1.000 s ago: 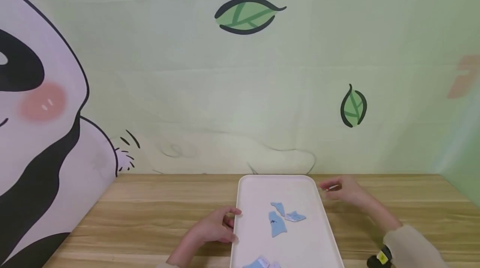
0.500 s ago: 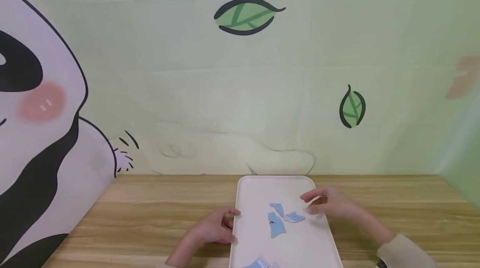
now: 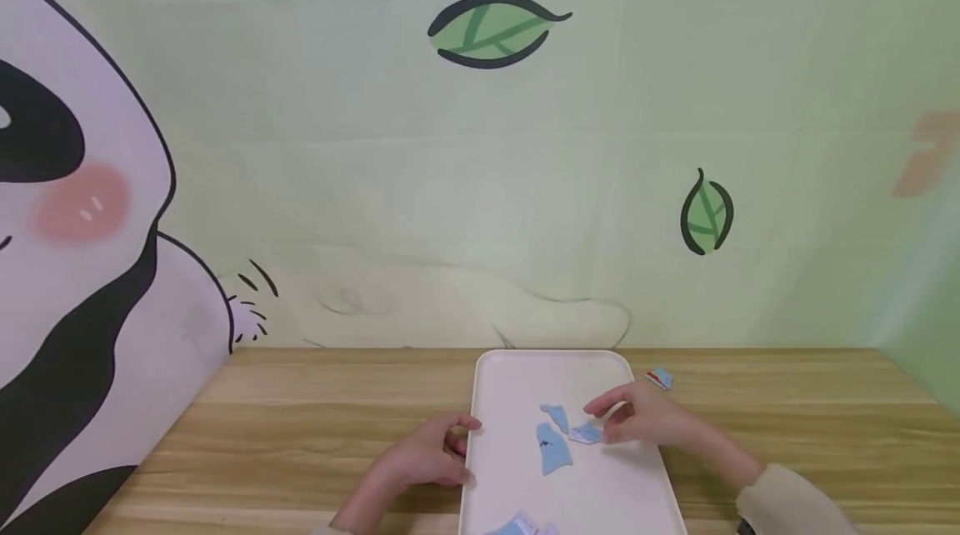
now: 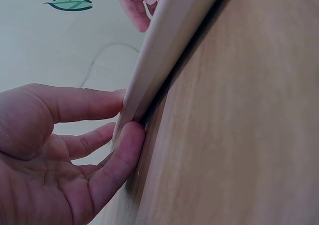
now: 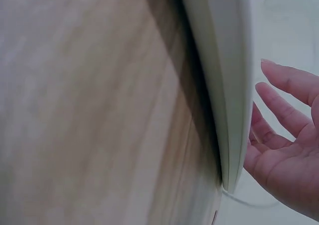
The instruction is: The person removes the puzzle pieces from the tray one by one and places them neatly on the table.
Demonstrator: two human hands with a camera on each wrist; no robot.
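A white tray [image 3: 517,377] lies lengthwise on the table. My left hand [image 3: 427,452] holds its left edge; in the left wrist view, fingertips [image 4: 130,130] press its rim and outer side wall. Three flat, irregular blue pieces lie together on the tray: a narrow one [image 3: 557,416], a larger one [image 3: 553,450] and a right-hand one [image 3: 585,433]. Over the tray's right side, my right hand [image 3: 645,417] has its thumb and index finger apart, the thumb tip beside the right-hand piece. Whether they touch, I cannot tell. The right wrist view shows loosely bent fingers [image 5: 284,105].
On the table [image 3: 345,385], right of the tray, lies another blue piece [image 3: 660,377] with a red and white edge. More blue pieces [image 3: 517,526] are cut off at the bottom of the head view. A printed wall [image 3: 375,185] stands behind the table.
My right hand has moved from the table beside the tray to the blue pieces. The red-edged piece, earlier at its fingers, now lies uncovered on the table. My left hand stays put.
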